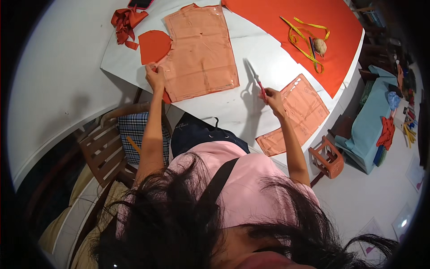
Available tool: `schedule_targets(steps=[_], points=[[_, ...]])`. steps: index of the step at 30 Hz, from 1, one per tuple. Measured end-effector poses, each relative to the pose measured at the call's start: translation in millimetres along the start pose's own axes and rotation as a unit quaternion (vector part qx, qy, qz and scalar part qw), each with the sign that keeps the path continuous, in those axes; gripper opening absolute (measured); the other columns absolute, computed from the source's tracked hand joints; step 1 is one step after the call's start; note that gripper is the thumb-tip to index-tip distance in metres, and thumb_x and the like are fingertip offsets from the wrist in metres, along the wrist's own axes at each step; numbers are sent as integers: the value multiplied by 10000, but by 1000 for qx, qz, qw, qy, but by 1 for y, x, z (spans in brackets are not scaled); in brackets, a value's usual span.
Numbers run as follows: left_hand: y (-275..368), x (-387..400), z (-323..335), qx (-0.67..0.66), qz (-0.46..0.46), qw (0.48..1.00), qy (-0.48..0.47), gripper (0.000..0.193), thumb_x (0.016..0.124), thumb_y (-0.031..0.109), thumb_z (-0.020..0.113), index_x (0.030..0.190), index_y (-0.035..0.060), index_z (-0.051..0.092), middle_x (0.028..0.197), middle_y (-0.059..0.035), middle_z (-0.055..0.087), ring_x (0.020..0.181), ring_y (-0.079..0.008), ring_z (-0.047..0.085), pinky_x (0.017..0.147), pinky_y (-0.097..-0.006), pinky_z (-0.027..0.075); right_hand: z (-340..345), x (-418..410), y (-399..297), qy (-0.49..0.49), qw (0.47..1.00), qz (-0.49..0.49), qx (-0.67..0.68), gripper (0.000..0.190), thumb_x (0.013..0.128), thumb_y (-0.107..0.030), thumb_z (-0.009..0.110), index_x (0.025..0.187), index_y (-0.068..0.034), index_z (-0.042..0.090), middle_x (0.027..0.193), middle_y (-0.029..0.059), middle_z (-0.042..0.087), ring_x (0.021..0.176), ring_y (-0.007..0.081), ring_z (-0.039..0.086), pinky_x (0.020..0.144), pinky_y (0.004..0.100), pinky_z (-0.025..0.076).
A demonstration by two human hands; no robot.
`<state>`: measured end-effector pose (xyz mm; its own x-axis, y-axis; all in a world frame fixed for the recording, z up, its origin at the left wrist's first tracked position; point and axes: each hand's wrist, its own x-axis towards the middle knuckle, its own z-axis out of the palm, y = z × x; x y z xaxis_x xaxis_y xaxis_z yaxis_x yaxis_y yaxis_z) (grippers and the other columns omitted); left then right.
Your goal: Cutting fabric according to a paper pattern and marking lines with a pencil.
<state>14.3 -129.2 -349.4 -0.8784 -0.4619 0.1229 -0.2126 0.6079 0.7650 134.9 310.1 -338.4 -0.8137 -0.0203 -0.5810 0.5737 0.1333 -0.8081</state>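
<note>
My left hand (155, 78) pinches the lower left edge of a large bodice-shaped pattern piece (201, 57), translucent and laid over red-orange fabric. Just above that hand lies a rounded red-orange fabric piece (154, 46), touching the pattern's curved edge. In my right hand (274, 101) is a pair of scissors (258, 80), raised over the white marble-look table (231, 112), blades pointing away from me. A second pattern piece (302, 109), curved and also over red-orange fabric, lies partly beneath my right forearm.
Crumpled red scraps (126, 25) and a phone (140, 2) lie at the far left. Red-orange fabric (322, 20) covers the far right, bearing a yellow measuring tape (302, 50) and a round pincushion-like item (320, 47). A wooden chair (104, 151) and an orange plastic stool (327, 158) stand beside the table.
</note>
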Motion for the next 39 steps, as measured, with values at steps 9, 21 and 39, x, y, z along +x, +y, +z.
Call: schedule_targets(steps=[9, 21, 39], points=[[40, -89, 46, 127, 415, 877, -206, 287, 757, 97, 574, 1029, 11, 552, 1034, -167, 532, 983, -352, 496, 940, -468, 337, -63, -37, -27, -136, 981, 136, -18, 260, 816, -254, 634, 852, 4, 631, 585, -46, 458, 466, 44, 370, 426, 191, 258], [83, -174, 70, 137, 447, 819, -333, 546, 826, 293, 575, 1323, 130, 417, 1330, -78, 383, 1211, -263, 320, 970, -455, 250, -70, 10, -68, -246, 942, 124, -191, 189, 783, -180, 591, 821, -17, 679, 556, -36, 469, 483, 57, 365, 444, 222, 247], [88, -173, 69, 202, 472, 797, -317, 535, 836, 352, 525, 1321, 150, 419, 1419, -14, 327, 1208, -232, 323, 979, -440, 244, -79, 52, -96, -300, 897, 40, -321, 263, 729, -214, 662, 878, -1, 704, 599, -23, 559, 540, 61, 419, 471, 239, 316]])
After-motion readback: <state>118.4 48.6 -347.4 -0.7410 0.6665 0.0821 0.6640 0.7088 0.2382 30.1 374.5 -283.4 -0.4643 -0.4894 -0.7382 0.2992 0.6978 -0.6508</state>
